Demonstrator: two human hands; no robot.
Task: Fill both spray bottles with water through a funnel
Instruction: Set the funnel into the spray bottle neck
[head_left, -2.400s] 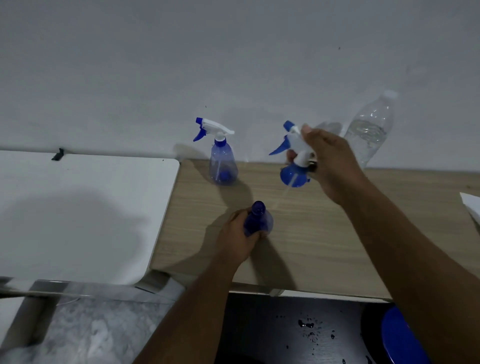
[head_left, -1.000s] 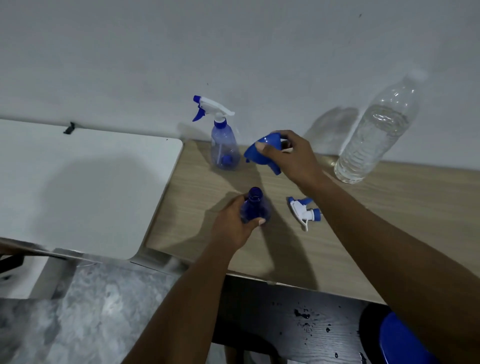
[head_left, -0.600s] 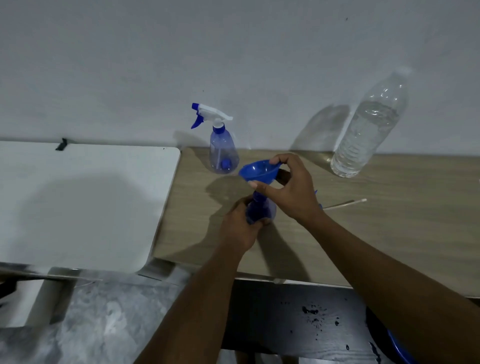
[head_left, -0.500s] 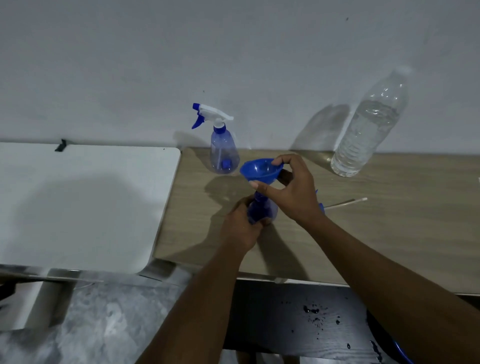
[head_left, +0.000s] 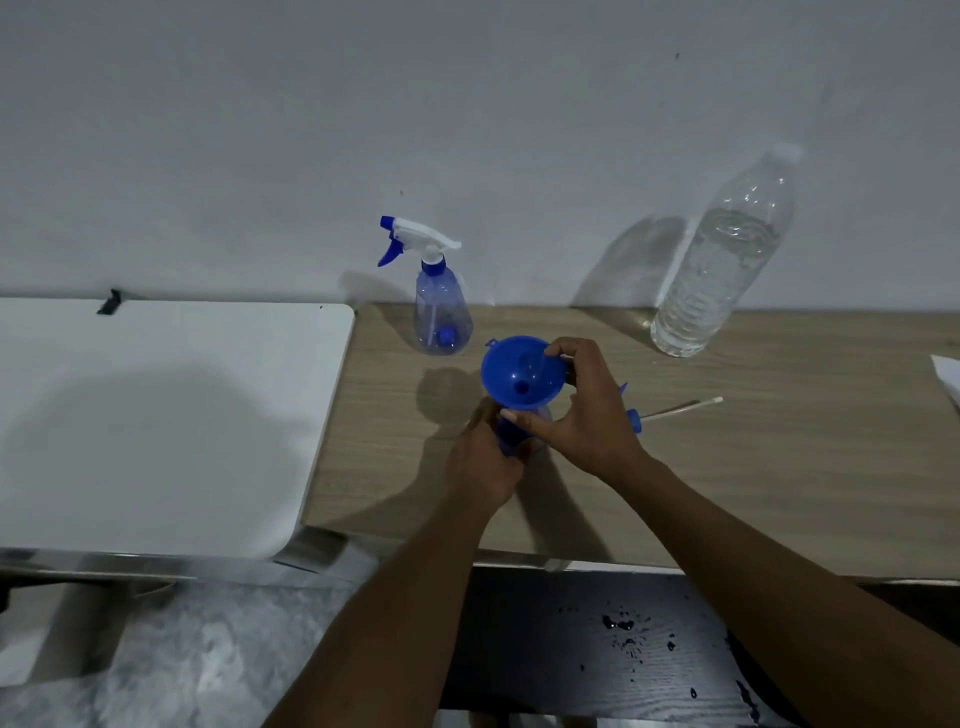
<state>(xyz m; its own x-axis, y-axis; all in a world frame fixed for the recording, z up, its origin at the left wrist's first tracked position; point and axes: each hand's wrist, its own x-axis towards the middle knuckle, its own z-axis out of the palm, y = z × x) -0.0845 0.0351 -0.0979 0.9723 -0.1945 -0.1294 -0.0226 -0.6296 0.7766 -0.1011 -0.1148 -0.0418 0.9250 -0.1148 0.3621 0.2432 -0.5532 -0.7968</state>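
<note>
A blue funnel sits upright in the neck of the open blue spray bottle on the wooden table. My left hand wraps around that bottle's body and hides most of it. My right hand pinches the funnel's rim. The removed spray head with its white tube lies on the table just right of my right hand. A second spray bottle, capped with its white and blue trigger, stands near the wall. A large clear water bottle stands at the back right.
A white board adjoins the wooden table on the left. A white paper corner shows at the right edge. Below the table's front edge is a dark surface with water drops.
My right hand laid the spray head on the table, picked up the funnel and set it into the open bottle's neck. My left hand has kept hold of the bottle.
</note>
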